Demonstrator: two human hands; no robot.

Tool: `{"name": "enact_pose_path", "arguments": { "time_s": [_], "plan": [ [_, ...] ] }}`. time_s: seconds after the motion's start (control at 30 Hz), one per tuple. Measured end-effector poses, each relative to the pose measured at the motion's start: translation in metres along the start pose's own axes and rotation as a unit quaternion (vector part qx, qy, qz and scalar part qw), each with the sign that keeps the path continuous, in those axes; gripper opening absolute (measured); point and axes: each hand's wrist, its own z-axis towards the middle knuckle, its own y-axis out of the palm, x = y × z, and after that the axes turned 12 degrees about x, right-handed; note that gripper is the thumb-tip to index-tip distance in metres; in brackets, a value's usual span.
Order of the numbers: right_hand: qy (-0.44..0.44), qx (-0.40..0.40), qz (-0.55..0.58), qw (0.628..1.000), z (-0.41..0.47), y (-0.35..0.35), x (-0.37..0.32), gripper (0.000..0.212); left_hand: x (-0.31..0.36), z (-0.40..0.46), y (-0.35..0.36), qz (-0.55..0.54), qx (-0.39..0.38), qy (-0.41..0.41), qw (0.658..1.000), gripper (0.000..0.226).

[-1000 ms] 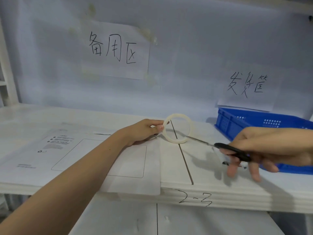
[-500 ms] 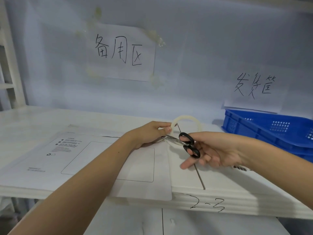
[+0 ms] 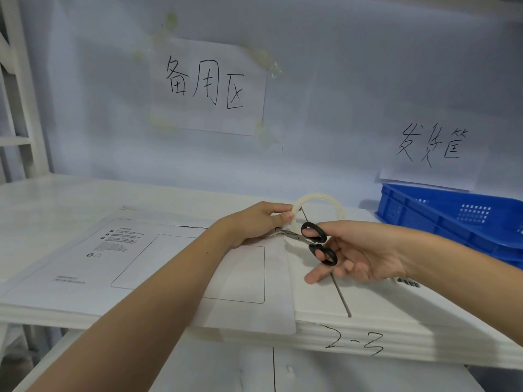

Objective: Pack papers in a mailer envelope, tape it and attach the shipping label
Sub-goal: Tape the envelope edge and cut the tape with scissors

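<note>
A white mailer envelope (image 3: 147, 267) with a printed rectangle lies flat on the white shelf (image 3: 51, 199). My left hand (image 3: 254, 224) rests on its right end and pinches the rim of a translucent tape roll (image 3: 325, 199) that stands upright there. My right hand (image 3: 359, 253) grips black-handled scissors (image 3: 314, 241), thumb and a finger through the loops. The blades point left and meet the tape just below my left fingers. A shipping label (image 3: 407, 282) with a barcode peeks out under my right wrist.
A blue plastic crate (image 3: 458, 219) stands at the back right of the shelf. Two handwritten paper signs (image 3: 209, 86) hang on the back wall. A white frame (image 3: 19, 103) rises at the far left. The shelf's front edge is marked "2-3" (image 3: 353, 342).
My right hand brought the scissors in from the right to the tape beside my left fingers. My left hand kept holding the roll on the envelope.
</note>
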Motion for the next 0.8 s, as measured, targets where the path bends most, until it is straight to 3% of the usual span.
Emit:
{"name": "enact_pose_path", "arguments": {
  "time_s": [0.8],
  "plan": [
    [-0.017, -0.016, 0.054, 0.998, 0.034, -0.002, 0.002, 0.03, -0.017, 0.015, 0.002, -0.013, -0.024, -0.008, 1.0, 0.025]
  ]
}}
